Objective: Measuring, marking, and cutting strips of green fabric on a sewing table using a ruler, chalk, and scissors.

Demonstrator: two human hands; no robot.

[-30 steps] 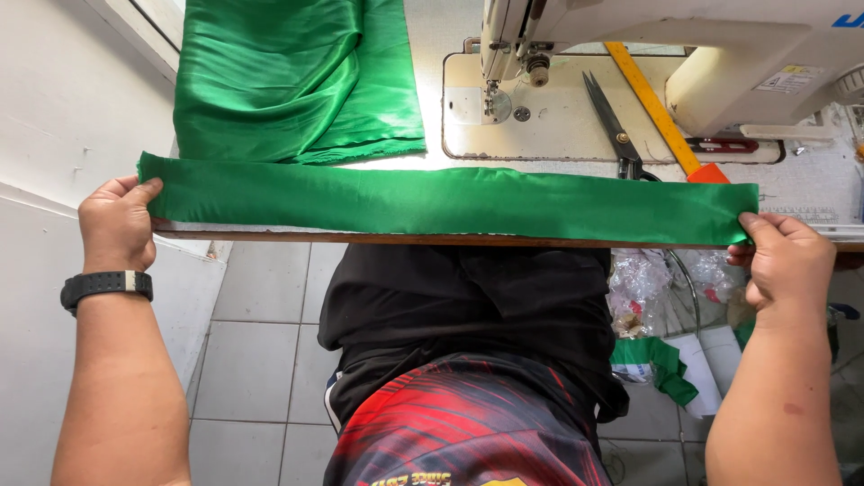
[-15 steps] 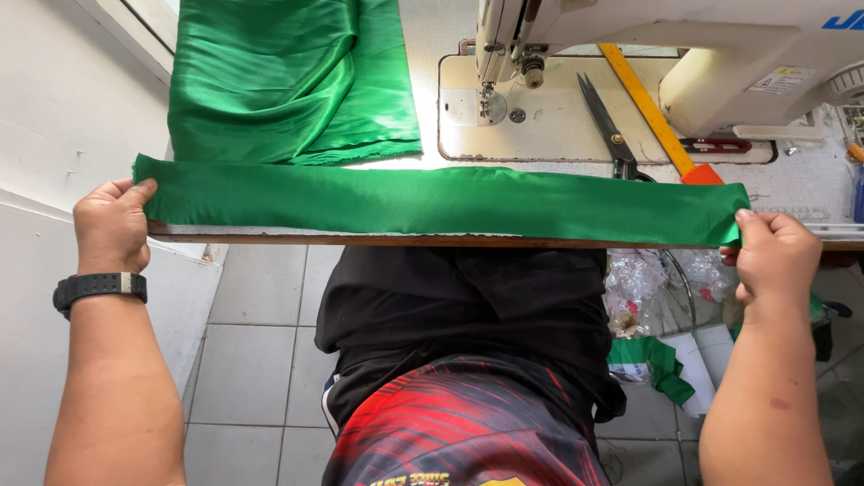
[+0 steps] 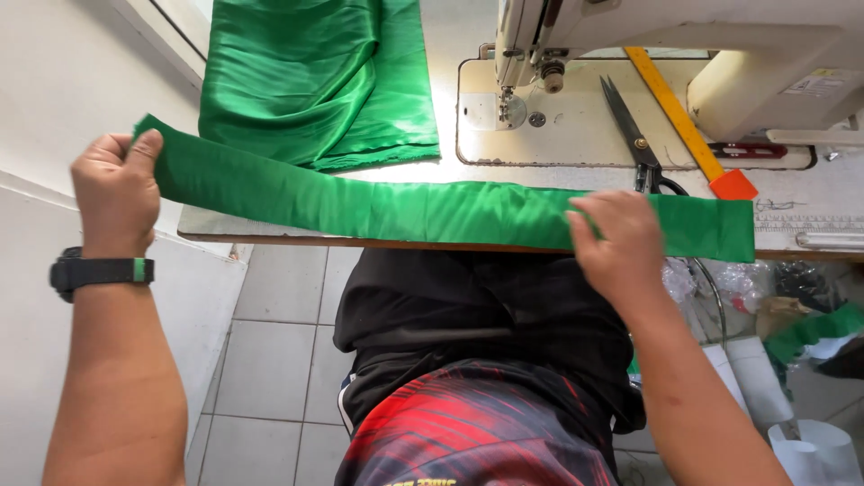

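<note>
A moment ago the green fabric strip (image 3: pixel 423 209) was stretched flat between both fists at its two ends; now its left end has lifted off the counter (image 3: pixel 216 225) and its right end lies free near the orange ruler tip (image 3: pixel 733 185). That suggests the strip is being regathered rather than held taut.

The left hand (image 3: pixel 115 193) has risen and drawn outward, wrist with the black watch (image 3: pixel 99 270) bent upward, its grip pressed together on the strip's left end, thumb on top. Behind the strip's middle lies the folded green cloth (image 3: pixel 315 81) (glossy, rumpled). The right hand (image 3: pixel 616 238) has slid inward along the strip, fingers pinching its upper edge, palm down, just in front of the scissors (image 3: pixel 630 121) by the sewing machine (image 3: pixel 684 45).
</note>
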